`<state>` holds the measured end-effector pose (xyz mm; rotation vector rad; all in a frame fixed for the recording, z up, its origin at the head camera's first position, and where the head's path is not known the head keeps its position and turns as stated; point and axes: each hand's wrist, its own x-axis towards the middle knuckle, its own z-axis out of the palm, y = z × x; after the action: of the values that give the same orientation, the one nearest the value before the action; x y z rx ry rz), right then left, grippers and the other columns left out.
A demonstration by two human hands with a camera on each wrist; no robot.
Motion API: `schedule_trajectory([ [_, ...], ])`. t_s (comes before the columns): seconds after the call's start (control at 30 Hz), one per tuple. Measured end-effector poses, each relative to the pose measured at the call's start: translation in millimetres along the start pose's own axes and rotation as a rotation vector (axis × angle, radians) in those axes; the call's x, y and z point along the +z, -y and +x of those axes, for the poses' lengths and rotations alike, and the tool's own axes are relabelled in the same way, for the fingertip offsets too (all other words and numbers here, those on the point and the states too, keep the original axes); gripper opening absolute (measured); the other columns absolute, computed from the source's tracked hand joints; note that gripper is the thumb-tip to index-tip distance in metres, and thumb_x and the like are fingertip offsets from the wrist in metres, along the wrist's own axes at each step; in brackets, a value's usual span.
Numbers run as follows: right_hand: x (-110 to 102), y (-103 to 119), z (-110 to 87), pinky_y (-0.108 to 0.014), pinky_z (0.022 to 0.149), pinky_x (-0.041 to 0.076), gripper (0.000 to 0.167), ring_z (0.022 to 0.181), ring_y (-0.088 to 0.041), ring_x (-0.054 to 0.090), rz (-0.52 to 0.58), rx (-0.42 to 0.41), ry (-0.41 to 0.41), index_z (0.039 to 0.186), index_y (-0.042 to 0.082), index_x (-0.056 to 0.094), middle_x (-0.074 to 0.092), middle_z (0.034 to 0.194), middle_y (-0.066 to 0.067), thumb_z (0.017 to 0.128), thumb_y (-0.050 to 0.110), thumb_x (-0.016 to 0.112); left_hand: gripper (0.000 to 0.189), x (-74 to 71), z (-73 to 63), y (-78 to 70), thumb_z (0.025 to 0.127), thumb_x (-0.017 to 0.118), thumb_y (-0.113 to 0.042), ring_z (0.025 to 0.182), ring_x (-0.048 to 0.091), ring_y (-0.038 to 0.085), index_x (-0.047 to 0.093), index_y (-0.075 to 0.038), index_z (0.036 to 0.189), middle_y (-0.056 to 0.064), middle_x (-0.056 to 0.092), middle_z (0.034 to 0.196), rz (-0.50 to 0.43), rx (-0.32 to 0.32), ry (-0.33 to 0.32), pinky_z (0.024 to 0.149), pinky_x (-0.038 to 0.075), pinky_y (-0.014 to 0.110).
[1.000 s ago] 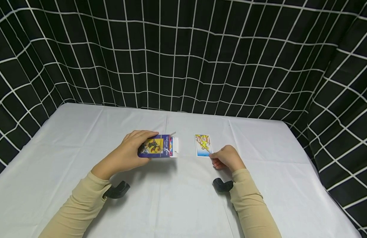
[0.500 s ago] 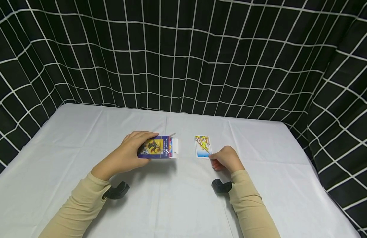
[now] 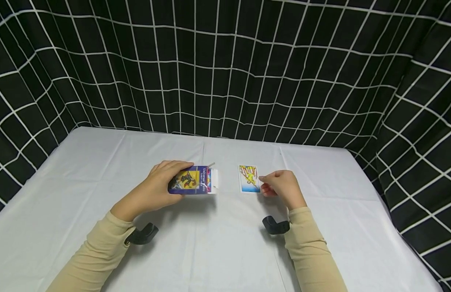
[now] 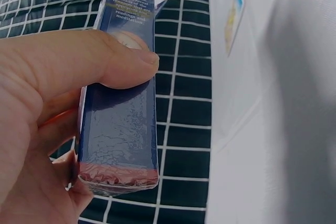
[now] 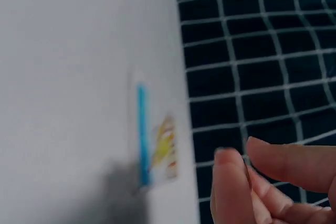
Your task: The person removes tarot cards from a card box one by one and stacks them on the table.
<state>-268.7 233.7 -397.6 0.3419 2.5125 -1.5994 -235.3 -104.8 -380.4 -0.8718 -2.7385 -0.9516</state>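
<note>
My left hand [image 3: 157, 186] grips a blue tarot card box [image 3: 190, 180] with a yellow picture on its front. Its open end faces right, flap up, and colourful cards show just inside. In the left wrist view the thumb [image 4: 128, 66] presses on the box's narrow side. A single tarot card [image 3: 249, 178], yellow figure over a blue strip, lies face up on the tablecloth right of the box. My right hand [image 3: 282, 186] is at the card's right edge in the head view. In the right wrist view its thumb and loosely bent fingers [image 5: 229, 182] hold nothing, apart from the blurred card.
A white cloth [image 3: 225, 243] with light creases covers the table. Black curtains with a white grid [image 3: 218, 73] stand behind and along both sides. Black wrist devices [image 3: 143, 234] sit at both sleeves.
My right hand has come off the card's lower right corner and moved up and slightly right. The card stays on the cloth. My left hand and the box hold their place.
</note>
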Motion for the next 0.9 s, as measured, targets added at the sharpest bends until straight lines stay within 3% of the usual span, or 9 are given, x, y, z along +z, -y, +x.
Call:
schedule_trajectory([
  [0.23,12.5,20.0,-17.1,-0.024,0.069,0.059,0.03,0.069,-0.007,0.07,0.126,-0.139,0.044,0.111,-0.015,0.064,0.071,0.085,-0.006,0.09,0.007,0.068,0.076,0.2,-0.7,-0.2,0.073,0.08,-0.007,0.131,0.047,0.033,0.05,-0.008,0.143,0.013,0.057,0.142,-0.007,0.004,-0.004,0.108,0.032,0.053],
  [0.5,29.9,28.0,-28.4,-0.03,0.07,0.061,0.028,0.068,-0.01,0.071,0.19,-0.191,0.071,0.11,-0.015,0.065,0.072,0.087,-0.007,0.087,0.001,0.067,0.075,1.6,-0.5,-0.4,0.073,0.078,-0.007,0.13,0.047,0.032,0.05,-0.008,0.143,0.013,0.057,0.142,-0.001,0.009,0.002,0.107,0.033,0.053],
  [0.9,39.4,39.1,-42.3,-0.031,0.073,0.061,0.024,0.07,-0.011,0.071,0.229,-0.246,0.079,0.107,-0.012,0.066,0.072,0.095,-0.012,0.086,0.001,0.069,0.075,1.8,0.7,-0.9,0.073,0.078,-0.009,0.13,0.048,0.031,0.051,-0.009,0.143,0.012,0.056,0.143,0.002,0.012,0.004,0.108,0.032,0.053],
])
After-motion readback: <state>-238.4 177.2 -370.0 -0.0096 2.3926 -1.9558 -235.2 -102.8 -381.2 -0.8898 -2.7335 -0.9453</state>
